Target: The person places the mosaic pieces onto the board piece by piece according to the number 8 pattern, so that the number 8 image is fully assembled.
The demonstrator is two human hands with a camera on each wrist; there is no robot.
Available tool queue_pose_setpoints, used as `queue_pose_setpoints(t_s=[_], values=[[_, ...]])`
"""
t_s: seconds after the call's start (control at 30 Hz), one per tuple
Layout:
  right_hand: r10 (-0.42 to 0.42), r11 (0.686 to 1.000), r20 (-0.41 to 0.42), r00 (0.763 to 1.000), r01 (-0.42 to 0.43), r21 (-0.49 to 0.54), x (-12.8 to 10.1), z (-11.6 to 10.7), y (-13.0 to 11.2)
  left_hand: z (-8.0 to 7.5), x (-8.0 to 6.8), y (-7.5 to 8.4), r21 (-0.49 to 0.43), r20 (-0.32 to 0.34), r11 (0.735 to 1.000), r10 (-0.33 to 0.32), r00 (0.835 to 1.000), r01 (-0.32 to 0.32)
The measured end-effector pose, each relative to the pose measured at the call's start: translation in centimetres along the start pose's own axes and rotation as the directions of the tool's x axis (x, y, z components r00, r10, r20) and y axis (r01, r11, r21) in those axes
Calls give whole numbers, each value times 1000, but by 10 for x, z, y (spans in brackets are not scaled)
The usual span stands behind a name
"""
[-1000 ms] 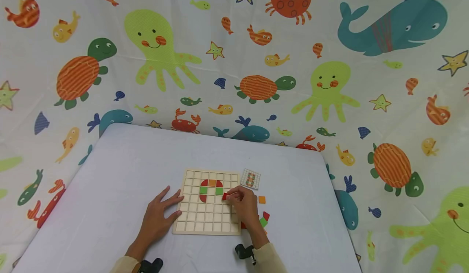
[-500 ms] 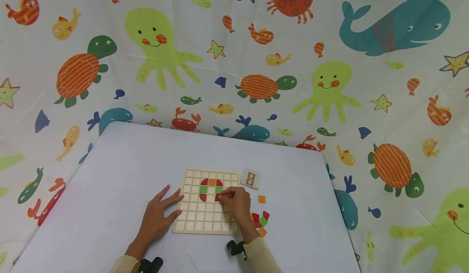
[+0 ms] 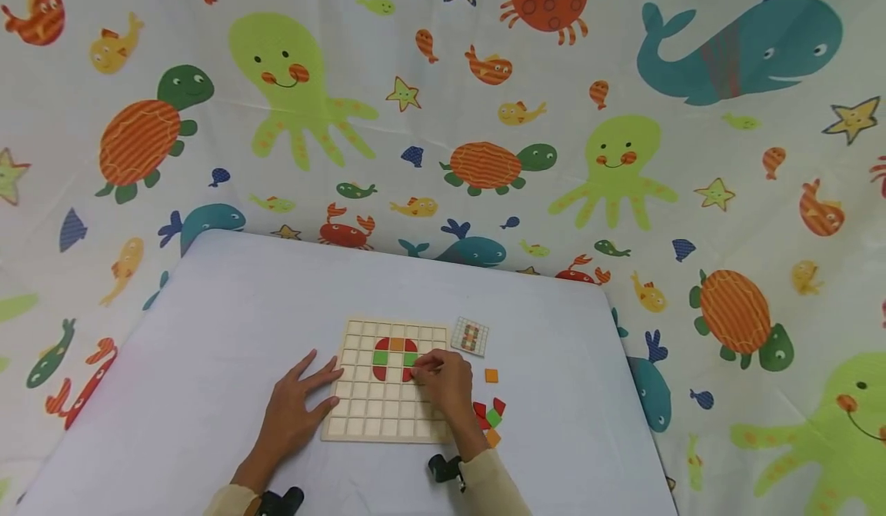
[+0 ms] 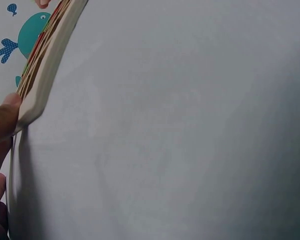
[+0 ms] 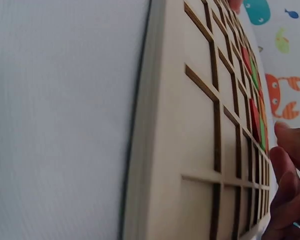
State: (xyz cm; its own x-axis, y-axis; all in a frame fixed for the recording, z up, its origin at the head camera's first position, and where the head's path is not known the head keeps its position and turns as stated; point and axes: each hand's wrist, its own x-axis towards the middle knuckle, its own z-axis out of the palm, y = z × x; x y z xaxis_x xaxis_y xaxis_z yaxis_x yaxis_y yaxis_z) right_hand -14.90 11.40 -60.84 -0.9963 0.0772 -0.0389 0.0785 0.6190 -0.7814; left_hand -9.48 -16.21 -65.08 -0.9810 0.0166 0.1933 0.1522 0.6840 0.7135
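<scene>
The red tile (image 3: 408, 375) sits on the wooden grid board (image 3: 384, 416), just under the green tile (image 3: 411, 359) at the right of the small coloured pattern, and the right hand (image 3: 446, 385) has its curled fingertips pinched on it. The left hand (image 3: 294, 408) lies flat with fingers spread, touching the board's left edge (a fingertip meets that edge in the left wrist view). Loose tiles (image 3: 488, 416) lie on the white table (image 3: 208, 331) just right of the board, a pattern card (image 3: 471, 337) beyond its far right corner.

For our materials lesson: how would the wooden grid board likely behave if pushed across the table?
The wooden grid board looks flat and rigid, so it would probably slide, not tip. The left hand braces its edge, suggesting it shifts easily on the smooth table.
</scene>
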Motion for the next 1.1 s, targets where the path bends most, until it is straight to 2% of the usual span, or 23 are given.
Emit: queue_pose_setpoints(t_s=[0.23, 0.53, 0.8, 1.1], values=[[26, 1000, -121, 992, -25, 15, 2, -23, 16, -1, -3, -3, -1, -4, 1000, 8, 1000, -8], [105, 990, -230, 968, -124, -73, 10, -62, 56, -1, -2, -1, 2, -4, 1000, -2, 1000, 2], [193, 972, -186, 963, -214, -101, 9, -84, 76, -1, -1, -3, -5, -2, 1000, -1, 1000, 1], [219, 960, -104, 970, -234, -157, 8, -91, 83, -1, -2, -2, -11, -11, 1000, 3, 1000, -3]])
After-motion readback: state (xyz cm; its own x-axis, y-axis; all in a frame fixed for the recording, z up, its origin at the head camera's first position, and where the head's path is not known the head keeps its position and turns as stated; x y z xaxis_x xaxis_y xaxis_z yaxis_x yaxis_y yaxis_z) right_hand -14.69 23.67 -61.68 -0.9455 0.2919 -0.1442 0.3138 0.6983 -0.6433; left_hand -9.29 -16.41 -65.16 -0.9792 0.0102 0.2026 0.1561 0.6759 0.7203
